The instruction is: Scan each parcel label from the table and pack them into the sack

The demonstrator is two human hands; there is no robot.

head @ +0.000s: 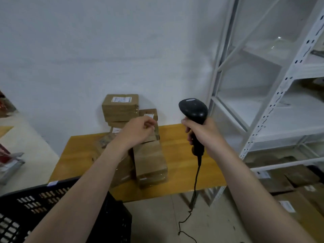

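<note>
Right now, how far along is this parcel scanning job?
Done: nothing visibly packed; no sack is in view. In hand: the right hand grips the scanner, and the left hand reaches over the parcels piled on the table; whether it holds one is unclear. Left: that whole pile lies unpacked.

The white label [121,99] on the top parcel [120,110] is too blurred to read.

Parcel stockroom: metal shelving [273,106], taped cartons [120,107].
</note>
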